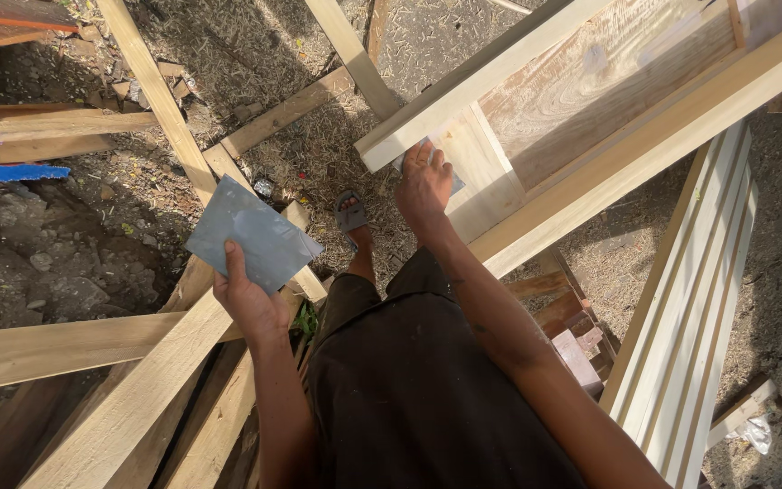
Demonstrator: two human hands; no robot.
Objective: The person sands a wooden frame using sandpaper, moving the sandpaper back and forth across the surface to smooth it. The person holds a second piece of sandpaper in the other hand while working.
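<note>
At far left, over dark stony ground, lie a blue strip (11,171) and several rough planks (56,127), one long pale board (151,86) running up and away across the sawdust. Nearer the middle, the left hand (248,303) is closed on the lower corner of a grey sheet of sandpaper (253,233), thumb on top, holding it flat and tilted above the crossing boards. Just right of it a foot in a grey sandal (351,215) stands on the wood shavings. The right hand (423,186) presses, fingers spread and flat, on a second grey piece (454,181) that shows only at its edges, against the pale end of a wooden frame (608,136). Farther right, a stack of moulded pale lengths (690,326) leans down past short reddish offcuts (576,335).
</note>
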